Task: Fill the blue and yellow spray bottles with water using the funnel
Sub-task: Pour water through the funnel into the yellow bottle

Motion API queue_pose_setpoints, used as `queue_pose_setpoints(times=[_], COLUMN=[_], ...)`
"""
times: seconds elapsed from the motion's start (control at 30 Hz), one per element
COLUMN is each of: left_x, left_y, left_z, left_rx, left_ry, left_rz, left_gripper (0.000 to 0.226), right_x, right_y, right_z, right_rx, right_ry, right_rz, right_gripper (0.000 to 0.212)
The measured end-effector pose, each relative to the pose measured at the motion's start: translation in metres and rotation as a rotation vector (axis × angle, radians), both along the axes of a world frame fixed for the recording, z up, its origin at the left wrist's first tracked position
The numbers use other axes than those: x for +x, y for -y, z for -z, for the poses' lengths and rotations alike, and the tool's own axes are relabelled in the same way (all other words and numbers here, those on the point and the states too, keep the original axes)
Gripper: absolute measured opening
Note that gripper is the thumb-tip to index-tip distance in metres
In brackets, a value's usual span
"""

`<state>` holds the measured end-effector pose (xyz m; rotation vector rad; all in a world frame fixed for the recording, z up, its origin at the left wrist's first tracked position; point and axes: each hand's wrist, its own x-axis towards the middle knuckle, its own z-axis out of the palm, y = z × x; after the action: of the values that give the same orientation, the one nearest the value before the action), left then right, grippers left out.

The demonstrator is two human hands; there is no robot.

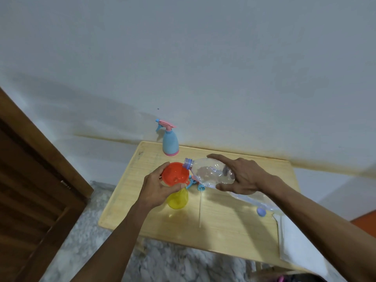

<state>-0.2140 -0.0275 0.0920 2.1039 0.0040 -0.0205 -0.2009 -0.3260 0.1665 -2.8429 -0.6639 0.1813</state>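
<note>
**Water bottle tipped over the funnel on the yellow bottle**

A red funnel (pixel 174 173) is held at its rim by the left hand (pixel 156 187), whose fingers and thumb are curled around its edge. The funnel is seated on top of the yellow spray bottle (pixel 177 200), which stands upright on the wooden table (pixel 223 220) with its spray head removed. A clear plastic water bottle (pixel 211 173) is grasped around its body by the right hand (pixel 242 176), thumb below and fingers over the top. The bottle is tilted almost level, and its blue-ringed mouth is laid over the right rim of the funnel. Whether water is flowing cannot be told.

The blue spray bottle (pixel 170 142) is set upright at the far edge of the table, close to the wall, with its pink and blue trigger head fitted; it is well apart from both hands. Just behind the yellow bottle, a detached spray head (pixel 195 183) with a long pale dip tube (pixel 200 208) is laid flat on the table. A small blue cap (pixel 260 211) is seen on the table near the right forearm, beside a clear plastic sheet. White paper (pixel 295 241) is laid over the table's near right corner.
</note>
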Motion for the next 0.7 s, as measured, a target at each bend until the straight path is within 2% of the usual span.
queue_pose_setpoints(times=[0.13,0.33,0.47,0.7], left_x=[0.0,0.0,0.0,0.002], left_y=[0.0,0.004,0.005,0.007], left_z=[0.003,0.005,0.007,0.007], left_rx=[-0.015,-0.011,0.005,0.036], left_ry=[-0.009,0.018,0.015,0.01], left_rz=[-0.018,-0.025,-0.021,-0.005], left_gripper=[0.103,0.096,0.103,0.103], right_x=[-0.009,-0.021,-0.032,-0.044], right_y=[0.003,0.021,0.027,0.022], right_z=[0.011,0.036,0.052,0.073], right_rx=[0.295,0.761,0.839,0.967], right_ry=[0.046,0.173,0.236,0.284], right_rz=[0.105,0.429,0.594,0.754], right_gripper=[0.09,0.093,0.091,0.091])
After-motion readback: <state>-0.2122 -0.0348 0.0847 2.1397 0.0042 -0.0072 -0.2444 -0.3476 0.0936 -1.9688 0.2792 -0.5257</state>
